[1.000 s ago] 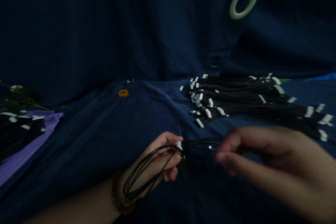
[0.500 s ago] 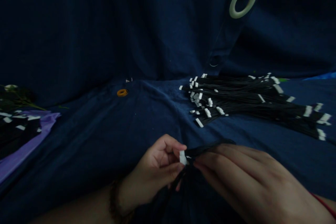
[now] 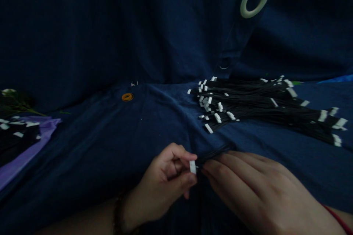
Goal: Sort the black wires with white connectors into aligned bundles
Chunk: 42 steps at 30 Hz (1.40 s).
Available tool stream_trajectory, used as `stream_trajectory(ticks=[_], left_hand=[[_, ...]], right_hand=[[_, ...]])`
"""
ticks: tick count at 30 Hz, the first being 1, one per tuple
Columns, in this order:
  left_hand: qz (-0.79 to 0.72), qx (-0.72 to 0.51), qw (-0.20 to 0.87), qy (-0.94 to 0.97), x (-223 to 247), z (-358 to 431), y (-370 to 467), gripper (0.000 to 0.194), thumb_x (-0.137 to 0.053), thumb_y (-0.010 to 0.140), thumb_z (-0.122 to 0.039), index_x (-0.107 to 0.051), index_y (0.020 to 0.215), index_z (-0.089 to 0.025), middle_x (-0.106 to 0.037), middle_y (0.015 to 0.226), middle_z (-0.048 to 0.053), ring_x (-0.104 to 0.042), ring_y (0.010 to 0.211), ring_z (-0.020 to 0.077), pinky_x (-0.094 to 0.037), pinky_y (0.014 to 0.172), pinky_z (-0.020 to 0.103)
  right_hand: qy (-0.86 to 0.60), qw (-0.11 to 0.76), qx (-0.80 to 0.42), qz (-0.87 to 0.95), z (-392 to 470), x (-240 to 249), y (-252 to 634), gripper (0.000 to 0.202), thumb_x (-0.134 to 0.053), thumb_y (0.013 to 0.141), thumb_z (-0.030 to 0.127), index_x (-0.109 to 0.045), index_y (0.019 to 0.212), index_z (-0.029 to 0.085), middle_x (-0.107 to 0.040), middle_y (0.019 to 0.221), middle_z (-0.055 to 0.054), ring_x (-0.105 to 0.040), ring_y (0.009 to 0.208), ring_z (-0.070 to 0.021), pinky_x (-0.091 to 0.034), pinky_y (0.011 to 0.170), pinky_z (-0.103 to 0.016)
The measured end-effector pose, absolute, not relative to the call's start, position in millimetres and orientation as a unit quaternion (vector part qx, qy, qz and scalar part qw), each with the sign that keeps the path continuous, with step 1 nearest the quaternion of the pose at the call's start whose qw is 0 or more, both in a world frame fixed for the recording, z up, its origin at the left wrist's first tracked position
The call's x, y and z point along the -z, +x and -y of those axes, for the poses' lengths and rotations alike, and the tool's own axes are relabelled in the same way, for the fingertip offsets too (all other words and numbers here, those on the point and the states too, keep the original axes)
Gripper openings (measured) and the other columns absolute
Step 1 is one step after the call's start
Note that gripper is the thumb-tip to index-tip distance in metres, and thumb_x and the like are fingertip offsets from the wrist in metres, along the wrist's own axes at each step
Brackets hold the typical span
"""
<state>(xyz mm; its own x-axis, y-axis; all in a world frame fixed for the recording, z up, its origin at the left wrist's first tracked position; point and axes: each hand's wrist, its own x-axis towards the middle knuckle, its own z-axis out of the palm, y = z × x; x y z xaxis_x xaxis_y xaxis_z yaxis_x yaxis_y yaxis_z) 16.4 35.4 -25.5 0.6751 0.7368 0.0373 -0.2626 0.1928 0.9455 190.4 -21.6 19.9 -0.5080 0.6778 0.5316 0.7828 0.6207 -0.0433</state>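
Note:
My left hand (image 3: 167, 181) pinches a small white plastic connector (image 3: 192, 167) by its two ends, between thumb and index finger. Thin black wires (image 3: 217, 151) run from beside the connector toward the back of my right hand (image 3: 253, 187). The right fingertips are pressed together just right of the connector, by a small pale tip that sticks out of its side. Whether a wire is between those fingertips is hard to see in the dim light. More dark strands hang faintly below the hands.
A pile of black wire harnesses (image 3: 256, 95) with white connectors lies at the back right. On the left, more harnesses rest on a purple bag (image 3: 49, 128) beside a green plant (image 3: 20, 104). Orange-brown rings (image 3: 127, 97) lie on the dark blue cloth (image 3: 154, 125); a curtain hangs behind.
The connector has turned slightly in my left fingers and now shows a flatter face. The wires under my left hand have dropped out of clear sight. My right fingertips have shifted slightly left.

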Motion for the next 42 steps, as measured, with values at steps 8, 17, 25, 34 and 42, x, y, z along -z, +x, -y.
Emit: stream_trajectory(ticks=[8,17,25,34,42], left_hand=[[-0.216,-0.359,0.707,0.57,23.6,-34.3,16.8,0.019,-0.057,0.078,-0.01,-0.052,0.093,-0.021,-0.046,0.078,-0.003,-0.045,0.059,0.0006,-0.041,0.049,0.007],[-0.244,-0.339,0.699,0.581,23.7,-33.0,16.7,0.017,-0.056,0.078,-0.013,-0.051,0.093,-0.02,-0.048,0.078,-0.002,-0.045,0.058,0.002,-0.041,0.049,0.011],[-0.285,-0.315,0.688,0.588,24.3,-34.1,19.1,0.017,-0.056,0.077,-0.012,-0.052,0.092,-0.018,-0.051,0.077,0.0,-0.046,0.059,0.0036,-0.04,0.049,0.012],[-0.282,-0.298,0.693,0.593,25.3,-33.9,15.5,0.018,-0.056,0.077,-0.013,-0.053,0.094,-0.018,-0.052,0.08,0.0,-0.047,0.063,0.0043,-0.04,0.05,0.013],[-0.259,-0.284,0.728,0.568,24.8,-33.7,19.4,0.021,-0.06,0.075,-0.014,-0.053,0.095,-0.017,-0.052,0.079,0.0,-0.047,0.063,0.0044,-0.04,0.048,0.011]], right_hand=[[-0.42,0.253,0.108,0.865,20.0,-21.7,188.7,0.04,-0.021,0.094,0.02,-0.061,0.088,0.014,-0.059,0.075,-0.003,-0.053,0.062,-0.0151,-0.041,0.055,-0.029],[-0.428,0.243,0.102,0.864,21.7,-17.8,189.5,0.035,-0.025,0.093,0.019,-0.059,0.091,0.016,-0.061,0.078,-0.003,-0.054,0.065,-0.0162,-0.043,0.058,-0.03],[-0.424,0.24,0.112,0.866,23.0,-20.3,188.0,0.04,-0.02,0.093,0.017,-0.06,0.087,0.016,-0.06,0.075,-0.003,-0.054,0.063,-0.0151,-0.041,0.056,-0.028],[-0.414,0.221,0.125,0.874,21.3,-20.7,188.3,0.044,-0.017,0.093,0.015,-0.058,0.079,0.016,-0.059,0.072,-0.003,-0.052,0.061,-0.0153,-0.04,0.054,-0.029],[-0.417,0.253,0.141,0.861,25.1,-14.2,185.6,0.044,-0.019,0.091,0.011,-0.058,0.073,0.015,-0.06,0.068,-0.003,-0.053,0.06,-0.0161,-0.039,0.053,-0.029]])
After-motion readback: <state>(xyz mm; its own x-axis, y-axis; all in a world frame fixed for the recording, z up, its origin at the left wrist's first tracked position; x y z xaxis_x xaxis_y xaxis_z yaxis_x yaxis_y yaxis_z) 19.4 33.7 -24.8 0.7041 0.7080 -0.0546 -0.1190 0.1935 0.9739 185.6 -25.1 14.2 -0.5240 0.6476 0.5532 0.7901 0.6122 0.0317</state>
